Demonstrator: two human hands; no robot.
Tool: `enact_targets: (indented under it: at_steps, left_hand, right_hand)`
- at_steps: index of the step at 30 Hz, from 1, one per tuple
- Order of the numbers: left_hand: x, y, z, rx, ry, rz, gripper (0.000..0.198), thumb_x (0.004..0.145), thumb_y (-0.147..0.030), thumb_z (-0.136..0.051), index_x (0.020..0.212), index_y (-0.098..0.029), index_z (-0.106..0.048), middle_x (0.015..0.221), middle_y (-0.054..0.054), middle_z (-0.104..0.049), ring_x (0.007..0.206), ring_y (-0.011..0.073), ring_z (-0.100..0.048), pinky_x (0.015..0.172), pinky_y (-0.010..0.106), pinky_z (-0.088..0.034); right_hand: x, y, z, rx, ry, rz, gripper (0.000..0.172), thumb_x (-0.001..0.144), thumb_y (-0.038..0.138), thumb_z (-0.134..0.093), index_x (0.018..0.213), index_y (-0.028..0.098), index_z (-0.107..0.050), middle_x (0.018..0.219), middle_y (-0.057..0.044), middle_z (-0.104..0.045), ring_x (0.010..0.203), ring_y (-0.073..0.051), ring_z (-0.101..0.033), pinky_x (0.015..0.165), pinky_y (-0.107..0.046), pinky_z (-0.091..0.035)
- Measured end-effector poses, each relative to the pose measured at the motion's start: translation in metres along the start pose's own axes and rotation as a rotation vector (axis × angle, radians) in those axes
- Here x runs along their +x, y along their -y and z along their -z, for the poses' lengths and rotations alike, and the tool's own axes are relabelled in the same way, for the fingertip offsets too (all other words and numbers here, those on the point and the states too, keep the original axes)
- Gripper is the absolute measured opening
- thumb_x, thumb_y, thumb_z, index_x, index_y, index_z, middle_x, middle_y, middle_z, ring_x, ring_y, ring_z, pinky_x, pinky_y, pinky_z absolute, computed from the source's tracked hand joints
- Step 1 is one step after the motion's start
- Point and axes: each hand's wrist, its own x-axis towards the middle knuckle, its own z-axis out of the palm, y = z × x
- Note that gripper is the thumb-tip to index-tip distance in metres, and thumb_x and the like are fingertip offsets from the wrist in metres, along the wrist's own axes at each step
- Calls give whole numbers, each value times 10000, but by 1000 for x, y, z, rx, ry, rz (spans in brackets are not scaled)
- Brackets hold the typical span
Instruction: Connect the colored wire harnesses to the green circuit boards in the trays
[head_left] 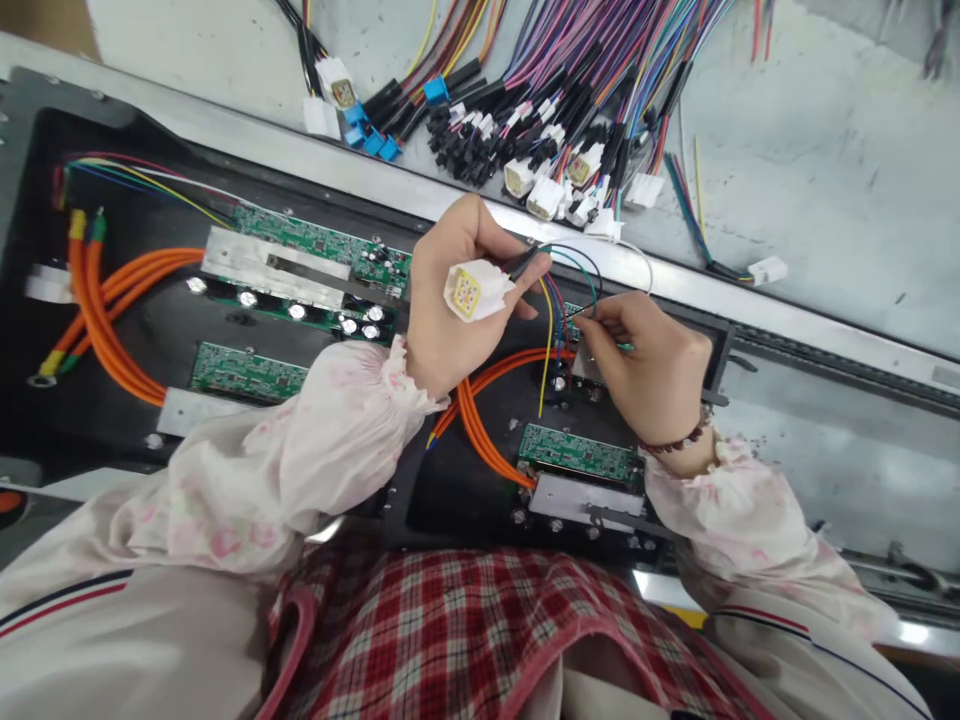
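My left hand point(459, 300) is closed on a wire harness, whose white connector point(474, 292) with a yellow face points toward me below the thumb. Thin wires point(553, 310) in yellow, blue, red, green, black and white fan out from its black sleeve to the right. My right hand point(651, 362) pinches the end of a dark thin wire point(581, 312) between thumb and forefinger. Beneath that hand lies a green circuit board point(568, 322), partly hidden. Nearer to me is another green board point(581, 455) with a metal bar point(577, 498).
Thick orange cables point(484, 430) curve between the boards in the black tray point(465, 500). At left are more boards point(315, 240) and orange cables point(94, 300). Beyond the tray, a bundle of coloured harnesses point(525, 120) lies on the grey surface, with one separate white connector point(768, 270).
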Motion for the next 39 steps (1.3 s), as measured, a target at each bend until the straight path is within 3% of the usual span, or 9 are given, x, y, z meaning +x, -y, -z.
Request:
enact_targets:
  at_steps: [5, 10, 12, 16, 24, 39]
  left_hand:
    - [0, -4, 0, -11, -6, 8, 476, 680, -466, -890, 742, -195, -503, 748, 7, -685, 547, 155, -681, 356, 243, -563]
    - [-1, -4, 0, -7, 12, 12, 439, 710, -419, -882, 756, -200, -505, 746, 10, -660, 584, 165, -695, 370, 236, -571]
    - [-2, -4, -1, 5, 18, 2, 421, 734, -388, -871, 759, -202, -494, 778, 9, -660, 604, 159, -699, 380, 222, -570]
    - [-2, -1, -1, -32, 23, -23, 434, 727, -420, -870, 756, -198, -498, 782, 14, -646, 619, 169, -702, 392, 229, -578]
    - [0, 1, 1, -12, 35, -8, 489, 692, -525, -862, 763, -202, -501, 777, 19, -635, 585, 159, -678, 403, 235, -579]
    - [1, -8, 1, -37, 36, 34, 486, 664, -454, -899, 740, -181, -505, 777, 2, -644, 592, 148, -697, 413, 238, -619]
  right_hand:
    - [0, -1, 1, -10, 34, -1, 70, 903, 262, -644, 869, 201, -644, 768, -1, -699, 655, -142, -643, 605, -261, -439]
    - [-7, 5, 13, -44, 130, 98, 132, 908, 319, -633, 923, 191, -662, 904, -85, -661, 899, -243, -624, 777, -367, -484]
    - [-7, 9, 17, 20, 144, 129, 82, 916, 256, -610, 890, 194, -657, 882, -69, -663, 861, -215, -626, 759, -339, -488]
    - [-2, 10, 15, 74, 21, 56, 56, 919, 224, -601, 899, 206, -650, 858, -18, -714, 772, -154, -659, 704, -274, -480]
    - [-3, 0, 3, 1, 39, 9, 44, 894, 240, -632, 891, 217, -668, 817, 3, -733, 695, -139, -676, 614, -253, -448]
    - [-3, 2, 7, -17, 37, 21, 72, 888, 239, -632, 874, 212, -697, 795, -4, -740, 683, -151, -687, 597, -263, -465]
